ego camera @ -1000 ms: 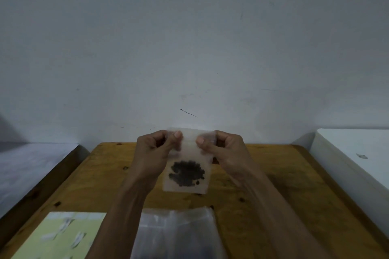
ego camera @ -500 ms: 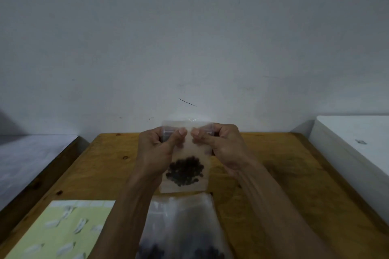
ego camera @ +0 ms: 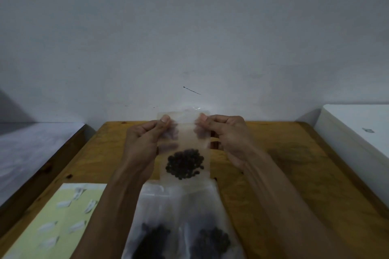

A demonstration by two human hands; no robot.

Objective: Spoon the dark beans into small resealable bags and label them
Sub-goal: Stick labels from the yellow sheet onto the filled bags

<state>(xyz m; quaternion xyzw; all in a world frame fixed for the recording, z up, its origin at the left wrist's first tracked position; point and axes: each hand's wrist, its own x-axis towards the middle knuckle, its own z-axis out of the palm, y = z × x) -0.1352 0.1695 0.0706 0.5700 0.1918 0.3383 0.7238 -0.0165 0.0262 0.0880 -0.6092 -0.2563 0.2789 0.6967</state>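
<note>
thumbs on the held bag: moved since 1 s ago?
Yes. The thumbs of the left hand and right hand moved apart along the bag top, toward its corners.

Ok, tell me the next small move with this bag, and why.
Probably lay the small bag on the table and take a label from the yellow sheet: both hands, left and right, pinch its top corners, beans settled low.
</note>
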